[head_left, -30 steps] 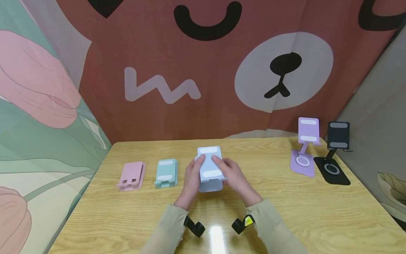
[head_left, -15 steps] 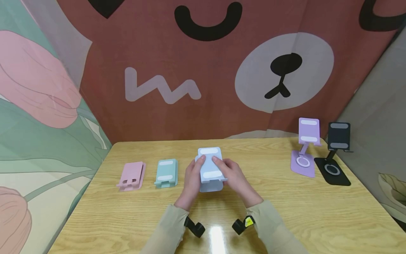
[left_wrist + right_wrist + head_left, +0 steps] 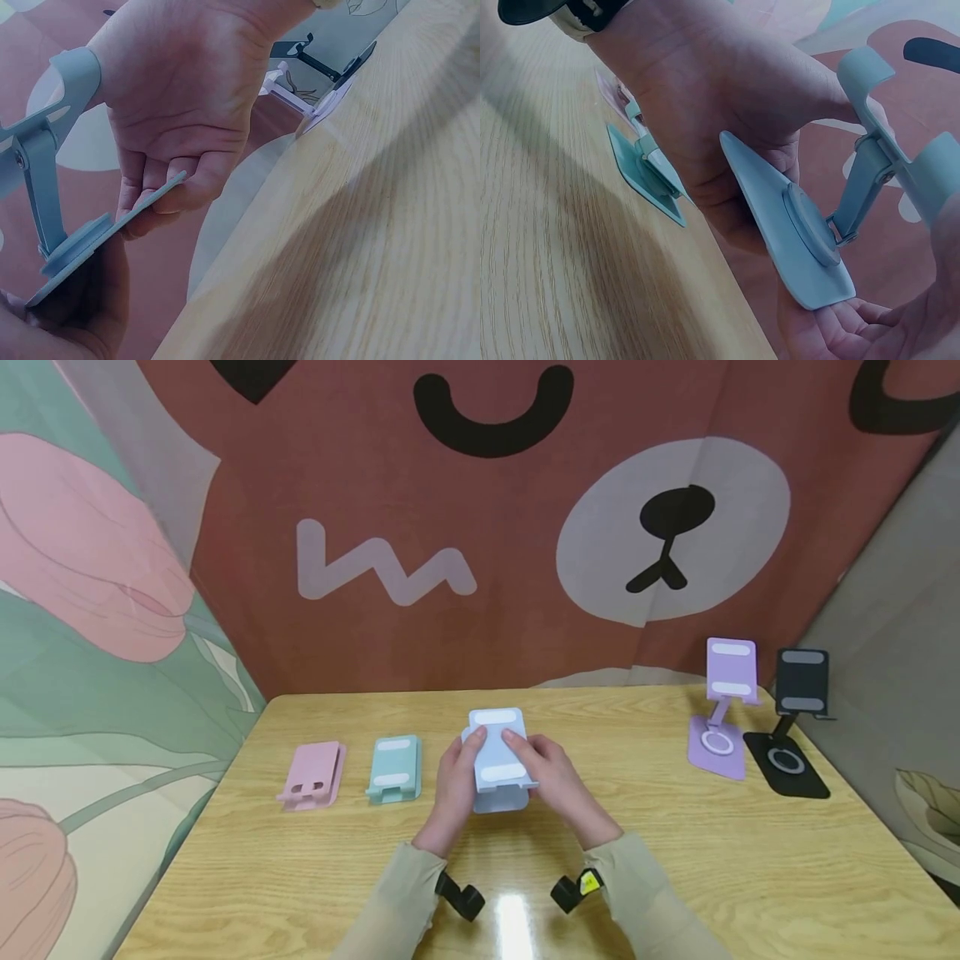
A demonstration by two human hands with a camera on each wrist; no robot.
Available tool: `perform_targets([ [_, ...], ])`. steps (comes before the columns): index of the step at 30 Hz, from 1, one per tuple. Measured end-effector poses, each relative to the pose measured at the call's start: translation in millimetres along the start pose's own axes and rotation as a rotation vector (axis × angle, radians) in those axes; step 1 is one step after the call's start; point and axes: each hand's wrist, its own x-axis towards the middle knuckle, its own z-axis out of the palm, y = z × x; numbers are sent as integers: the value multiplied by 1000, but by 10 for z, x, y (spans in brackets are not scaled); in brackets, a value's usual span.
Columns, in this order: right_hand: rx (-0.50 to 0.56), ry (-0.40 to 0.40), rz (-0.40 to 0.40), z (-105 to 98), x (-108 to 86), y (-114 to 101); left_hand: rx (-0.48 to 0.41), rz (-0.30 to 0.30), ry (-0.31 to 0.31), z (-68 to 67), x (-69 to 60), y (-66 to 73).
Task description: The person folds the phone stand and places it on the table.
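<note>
Blue stand [image 3: 497,753] is held above the table [image 3: 300,877], left hand [image 3: 453,778] and right hand [image 3: 553,775] gripping it. Only wrist views show its hinged arm [image 3: 861,187].

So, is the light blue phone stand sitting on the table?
No, the left hand and right hand hold the light blue phone stand up in the air, above the wooden table.

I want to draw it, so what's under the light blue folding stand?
The left hand and right hand reach under its base, with the wooden table below. The underside can't be made out: it's turned away or covered by the hands.
</note>
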Motion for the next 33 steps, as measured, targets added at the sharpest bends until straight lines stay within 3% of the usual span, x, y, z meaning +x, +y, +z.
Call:
perform_targets([
  [25,-8,9,-11,-19,-18,24,-21,29,-16,17,-2,7],
  [33,15,11,-9,-23,-15,29,-17,16,-34,14,-70,161],
])
